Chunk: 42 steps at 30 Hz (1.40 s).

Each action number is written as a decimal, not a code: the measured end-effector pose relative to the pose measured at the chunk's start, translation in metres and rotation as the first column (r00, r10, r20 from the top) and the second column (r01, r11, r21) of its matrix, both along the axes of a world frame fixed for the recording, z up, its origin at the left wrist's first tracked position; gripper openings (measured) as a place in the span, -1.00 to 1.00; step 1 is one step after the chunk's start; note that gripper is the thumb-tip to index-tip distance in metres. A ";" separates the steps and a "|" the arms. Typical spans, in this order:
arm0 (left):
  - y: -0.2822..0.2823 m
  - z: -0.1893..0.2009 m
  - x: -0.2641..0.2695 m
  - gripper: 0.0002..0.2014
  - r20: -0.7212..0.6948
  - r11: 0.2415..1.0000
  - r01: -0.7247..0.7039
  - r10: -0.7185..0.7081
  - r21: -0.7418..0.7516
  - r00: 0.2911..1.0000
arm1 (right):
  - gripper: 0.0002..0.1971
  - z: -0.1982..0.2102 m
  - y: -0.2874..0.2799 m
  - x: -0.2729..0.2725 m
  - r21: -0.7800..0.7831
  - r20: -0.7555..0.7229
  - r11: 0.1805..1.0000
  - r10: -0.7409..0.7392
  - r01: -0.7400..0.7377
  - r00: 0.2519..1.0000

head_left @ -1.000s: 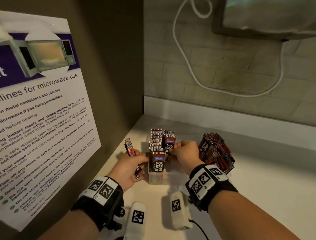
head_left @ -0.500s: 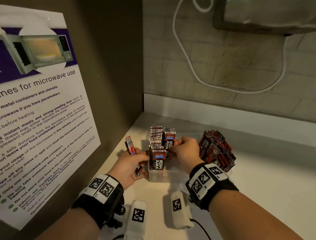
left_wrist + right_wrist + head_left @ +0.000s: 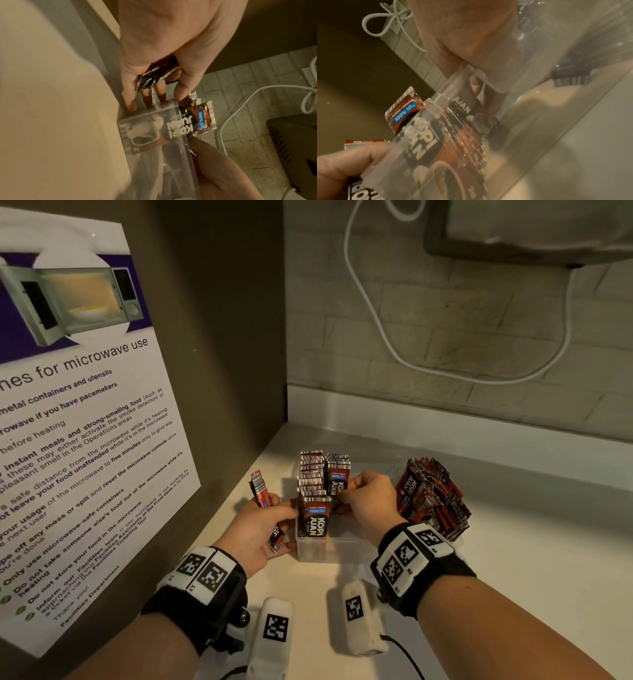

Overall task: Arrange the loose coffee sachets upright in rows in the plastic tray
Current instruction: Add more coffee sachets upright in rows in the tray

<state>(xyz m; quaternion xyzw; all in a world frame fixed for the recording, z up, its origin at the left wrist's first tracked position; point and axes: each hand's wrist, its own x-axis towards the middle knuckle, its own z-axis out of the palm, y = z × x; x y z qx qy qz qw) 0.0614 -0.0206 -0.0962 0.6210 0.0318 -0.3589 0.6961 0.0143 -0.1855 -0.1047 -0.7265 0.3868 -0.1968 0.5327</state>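
A clear plastic tray (image 3: 310,551) stands on the white counter with two rows of upright coffee sachets (image 3: 312,474). The front sachet (image 3: 317,520) faces me. My left hand (image 3: 274,518) is against the tray's left side and grips a few spare sachets (image 3: 261,491). In the left wrist view those spare sachets (image 3: 155,76) lie in the palm, and the fingertips (image 3: 131,106) touch the tray wall (image 3: 154,169). My right hand (image 3: 346,491) reaches over the right row, its curled fingers pinching the sachets (image 3: 337,486) there. The right wrist view looks through the tray wall (image 3: 513,135).
A heap of loose sachets (image 3: 431,501) sits right of the tray. A side wall with a microwave poster (image 3: 78,422) is close on the left. A white cable (image 3: 394,347) hangs on the brick back wall. Two white tagged devices (image 3: 359,614) lie near the counter's front.
Both hands stay at the tray in nearly the same places. Only the view has shifted slightly.
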 end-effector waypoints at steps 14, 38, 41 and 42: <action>0.004 0.003 0.004 -0.82 -0.013 0.998 -0.054 0.054 -0.040 0.998 | -0.69 0.002 0.000 -0.004 0.008 0.032 1.000 -0.031 0.030 0.999; -0.014 0.072 -0.017 -0.76 0.281 0.958 0.053 0.029 -0.280 0.959 | -0.50 0.089 0.027 -0.049 -0.088 0.534 0.933 0.339 -0.348 0.774; -0.015 0.072 -0.015 -0.77 0.251 0.931 0.097 -0.006 -0.352 0.968 | -0.54 0.085 0.029 -0.052 -0.127 0.522 0.919 0.383 -0.374 0.763; -0.015 0.072 -0.014 -0.74 0.263 0.927 0.089 0.011 -0.364 0.965 | -0.55 0.084 0.031 -0.054 -0.127 0.520 0.916 0.388 -0.380 0.761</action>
